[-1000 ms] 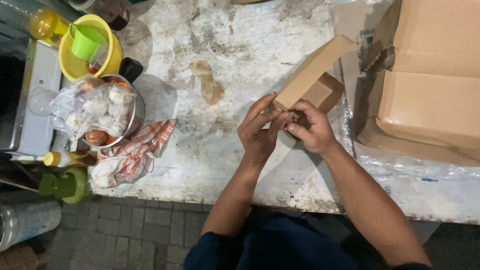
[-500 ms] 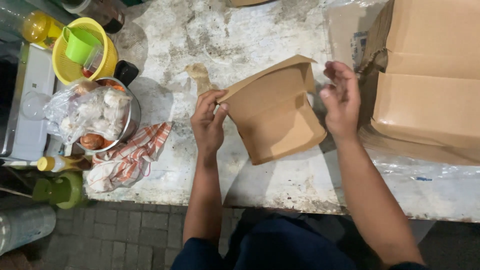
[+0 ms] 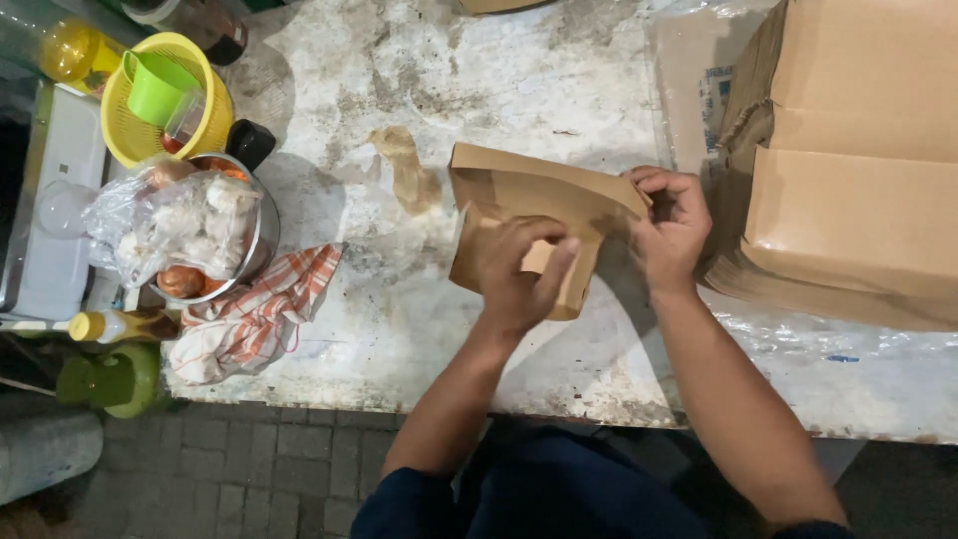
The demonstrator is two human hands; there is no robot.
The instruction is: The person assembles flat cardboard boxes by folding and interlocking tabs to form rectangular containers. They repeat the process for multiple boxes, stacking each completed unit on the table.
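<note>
While both hands (image 3: 599, 250) pinch its edges, brown cardboard sheet (image 3: 519, 195) lies mid-table.

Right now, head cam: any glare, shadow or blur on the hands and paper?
Head view: left hand and right hand sharp, no motion blur; brown paper sheet evenly lit, with a soft shadow on the worn tabletop; mild glare on the plastic wrap; floor dim.

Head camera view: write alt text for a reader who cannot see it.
Seen from above, a person's left hand and right hand fold a brown paper sheet on a stained worktop. A stack of flat brown paper lies right; a yellow basket, bagged food and a striped cloth sit left.
</note>
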